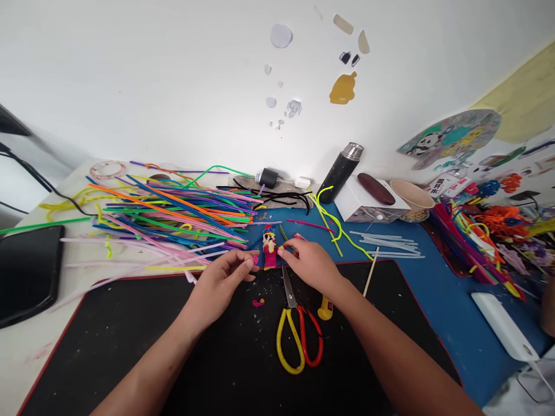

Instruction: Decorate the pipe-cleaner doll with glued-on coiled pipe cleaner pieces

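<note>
My left hand (225, 282) pinches a small magenta piece (255, 260) between thumb and index finger. Just right of it stands a small figure (269, 249) with a blue and red top, a white face area and a magenta lower body. My right hand (310, 263) is closed at the figure's right edge, with a yellowish bit at the thumb tip; what it pinches is too small to name. Below the hands lie scissors (291, 297) with one yellow and one red handle. A curled magenta and yellow scrap (259, 302) rests on the black mat (234, 358).
A heap of colourful pipe cleaners (173, 214) spreads at the left. Behind are a black thermos (340, 173) and a white box (366, 205). A yellow-handled tool (325, 309) lies beneath my right wrist; glue sticks (390, 245) lie farther right. A dark tablet (32, 274) sits far left.
</note>
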### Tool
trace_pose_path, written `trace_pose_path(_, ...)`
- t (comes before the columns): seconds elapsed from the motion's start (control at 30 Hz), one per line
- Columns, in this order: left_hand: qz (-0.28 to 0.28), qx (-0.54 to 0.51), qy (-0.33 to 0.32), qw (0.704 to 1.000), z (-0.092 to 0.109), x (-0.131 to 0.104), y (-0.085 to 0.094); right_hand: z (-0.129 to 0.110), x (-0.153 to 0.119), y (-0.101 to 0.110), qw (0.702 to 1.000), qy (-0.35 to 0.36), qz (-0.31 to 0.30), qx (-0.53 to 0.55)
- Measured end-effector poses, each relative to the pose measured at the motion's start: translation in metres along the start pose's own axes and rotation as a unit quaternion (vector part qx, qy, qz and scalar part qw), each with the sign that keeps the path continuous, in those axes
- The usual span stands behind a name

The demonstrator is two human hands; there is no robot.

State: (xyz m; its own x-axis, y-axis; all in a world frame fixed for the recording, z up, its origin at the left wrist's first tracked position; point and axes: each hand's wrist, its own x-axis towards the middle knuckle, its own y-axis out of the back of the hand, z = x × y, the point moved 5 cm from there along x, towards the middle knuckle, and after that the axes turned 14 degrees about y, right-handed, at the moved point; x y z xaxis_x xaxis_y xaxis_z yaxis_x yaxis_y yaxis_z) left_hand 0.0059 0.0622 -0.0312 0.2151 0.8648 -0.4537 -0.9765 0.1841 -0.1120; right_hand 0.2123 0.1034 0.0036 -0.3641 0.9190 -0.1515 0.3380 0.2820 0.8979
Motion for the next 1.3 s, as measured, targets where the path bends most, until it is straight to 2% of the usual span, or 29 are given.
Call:
trace_pose_path(0.2,-0.028,0.023,0.019,0.999,-0.007,0.005,-0.006,0.000,0.009,-0.012,1.000,0.007,0.001,0.015)
trace_pose_path(0.43,-0.019,0.003,0.030,0.999,-0.010,0.009,-0.001,0.000,0.012,-0.021,0.993,0.019,0.060,0.097)
trace_pose_path(0.53,-0.015,-0.021,0.034,0.999,-0.011,0.008,0.000,0.003,0.010,-0.023,0.983,0.004,0.078,0.166)
trace_pose_path(0.67,-0.013,-0.049,0.029,0.998,-0.007,0.004,-0.001,0.003,0.009,-0.030,0.945,-0.008,0.092,0.315)
trace_pose_path(0.87,-0.021,-0.074,0.000,0.997,0.004,-0.005,-0.006,-0.011,0.006,-0.032,0.852,-0.002,0.108,0.512)
trace_pose_path(1.03,-0.024,-0.067,-0.027,0.997,0.009,-0.010,-0.007,-0.018,-0.001,-0.033,0.804,-0.003,0.132,0.579)
trace_pose_path(1.17,-0.031,-0.064,-0.042,0.997,0.014,-0.012,0.000,-0.016,-0.009,-0.036,0.777,-0.017,0.145,0.612)
trace_pose_path(1.23,-0.015,-0.059,-0.054,0.997,0.018,-0.012,0.008,-0.016,-0.014,-0.036,0.764,-0.021,0.147,0.628)
trace_pose_path(1.3,0.026,-0.049,-0.069,0.996,0.022,-0.012,0.018,-0.016,-0.020,-0.037,0.751,-0.019,0.151,0.643)
